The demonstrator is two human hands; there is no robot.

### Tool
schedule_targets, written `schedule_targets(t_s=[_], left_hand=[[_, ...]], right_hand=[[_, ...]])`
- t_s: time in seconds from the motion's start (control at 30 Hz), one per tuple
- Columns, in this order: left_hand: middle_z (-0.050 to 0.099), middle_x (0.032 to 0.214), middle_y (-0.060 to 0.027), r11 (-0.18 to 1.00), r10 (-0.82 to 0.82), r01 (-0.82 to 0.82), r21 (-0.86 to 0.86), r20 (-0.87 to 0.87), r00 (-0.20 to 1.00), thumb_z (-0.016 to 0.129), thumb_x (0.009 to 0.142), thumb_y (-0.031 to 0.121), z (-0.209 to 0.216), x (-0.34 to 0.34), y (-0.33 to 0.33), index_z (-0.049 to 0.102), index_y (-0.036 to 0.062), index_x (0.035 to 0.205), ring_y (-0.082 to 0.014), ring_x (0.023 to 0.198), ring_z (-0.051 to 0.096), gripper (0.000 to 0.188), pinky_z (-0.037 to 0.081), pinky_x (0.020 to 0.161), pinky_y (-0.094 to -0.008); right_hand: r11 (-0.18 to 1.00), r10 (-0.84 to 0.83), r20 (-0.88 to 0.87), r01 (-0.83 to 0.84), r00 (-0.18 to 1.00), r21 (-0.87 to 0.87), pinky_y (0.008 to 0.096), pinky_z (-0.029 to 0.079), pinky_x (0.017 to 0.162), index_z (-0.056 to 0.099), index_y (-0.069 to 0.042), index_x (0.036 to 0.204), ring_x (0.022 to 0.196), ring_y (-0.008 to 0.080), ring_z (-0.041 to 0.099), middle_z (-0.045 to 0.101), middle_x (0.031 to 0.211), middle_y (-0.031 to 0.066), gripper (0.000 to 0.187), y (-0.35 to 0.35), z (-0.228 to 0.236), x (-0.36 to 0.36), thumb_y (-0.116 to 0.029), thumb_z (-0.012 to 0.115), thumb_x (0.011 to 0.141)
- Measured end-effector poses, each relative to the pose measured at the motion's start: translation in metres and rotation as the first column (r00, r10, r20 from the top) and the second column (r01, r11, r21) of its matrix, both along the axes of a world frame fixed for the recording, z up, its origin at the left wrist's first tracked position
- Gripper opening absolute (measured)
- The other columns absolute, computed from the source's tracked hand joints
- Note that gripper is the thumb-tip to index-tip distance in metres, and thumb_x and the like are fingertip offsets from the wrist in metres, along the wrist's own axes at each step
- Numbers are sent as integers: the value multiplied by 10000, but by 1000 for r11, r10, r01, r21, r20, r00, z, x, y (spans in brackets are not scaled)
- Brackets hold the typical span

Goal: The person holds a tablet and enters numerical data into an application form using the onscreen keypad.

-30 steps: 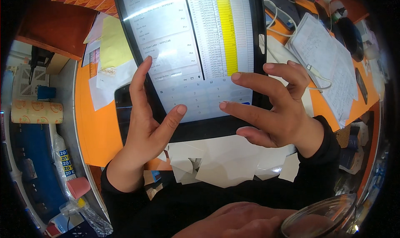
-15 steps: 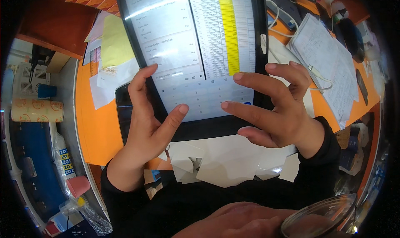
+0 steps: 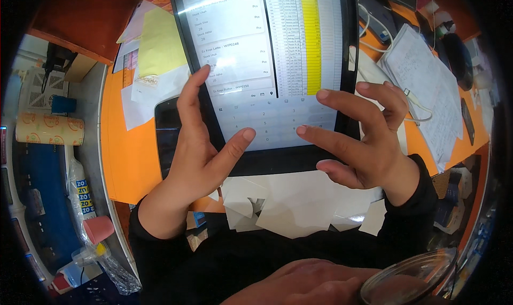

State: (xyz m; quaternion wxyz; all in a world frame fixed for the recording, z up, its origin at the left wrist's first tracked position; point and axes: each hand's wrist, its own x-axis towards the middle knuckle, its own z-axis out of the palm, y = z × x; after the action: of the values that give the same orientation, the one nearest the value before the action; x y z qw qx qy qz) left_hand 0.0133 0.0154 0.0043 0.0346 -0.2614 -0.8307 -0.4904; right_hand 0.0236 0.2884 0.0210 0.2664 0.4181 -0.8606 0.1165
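A large black-framed tablet [image 3: 256,163] lies tilted on the desk. On its screen are a list at the left, a table with a yellow column at the right, and a number keypad below. My left hand [image 3: 197,150] is open at the tablet's left side, index finger raised by the list and thumb over the keypad. From the right, my right hand [image 3: 368,139] reaches over the keypad with fingers spread and bent. Two of its fingertips are at or just above the glass; I cannot tell whether they touch.
Handwritten papers [image 3: 422,91] and a white cable [image 3: 422,110] lie at the right. At the left are a yellow sheet [image 3: 162,43] and a dark flat device [image 3: 166,131] beside the tablet. Pale sheets [image 3: 296,203] lie along the near edge. A pink cup [image 3: 99,229] stands lower left.
The tablet, both hands and the papers appear shifted slightly right and upward in view. Both hands keep nearly the same pose over the tablet.
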Motion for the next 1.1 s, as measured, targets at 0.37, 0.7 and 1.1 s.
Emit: schedule_targets(t_s=[0.37, 0.7, 1.1], left_hand=[[359, 1312, -300, 1000, 15, -15, 2, -3, 1000, 623, 899, 114, -2, 0, -3, -152, 132, 1458, -357, 1252, 463, 956, 353, 1053, -478], [364, 1323, -301, 1000, 14, -15, 24, 8, 1000, 636, 885, 100, -5, 0, -4, -158, 145, 1461, -354, 1266, 456, 982, 319, 1070, -502], [273, 1421, -298, 989, 3, -27, 148, 159, 987, 542, 777, -53, -4, 1, -7, -103, 111, 1475, -372, 1378, 296, 965, 220, 1121, -504]], right_hand=[[926, -193, 122, 222, 974, -305, 462, 247, 1098, 88, -67, 1477, 1367, 380, 267, 212, 1488, 251, 908, 4, -16, -16, -170, 649, 771], [928, -190, 451, 309, 872, -208, 549, 172, 1135, -146, -91, 1476, 1362, 414, 259, 216, 1430, 308, 1173, -7, -19, -11, -62, 687, 651], [935, -219, 458, 320, 862, -155, 584, 149, 1143, -144, -137, 1487, 1385, 439, 207, 128, 1463, 298, 1191, -6, -21, -13, -77, 694, 642]])
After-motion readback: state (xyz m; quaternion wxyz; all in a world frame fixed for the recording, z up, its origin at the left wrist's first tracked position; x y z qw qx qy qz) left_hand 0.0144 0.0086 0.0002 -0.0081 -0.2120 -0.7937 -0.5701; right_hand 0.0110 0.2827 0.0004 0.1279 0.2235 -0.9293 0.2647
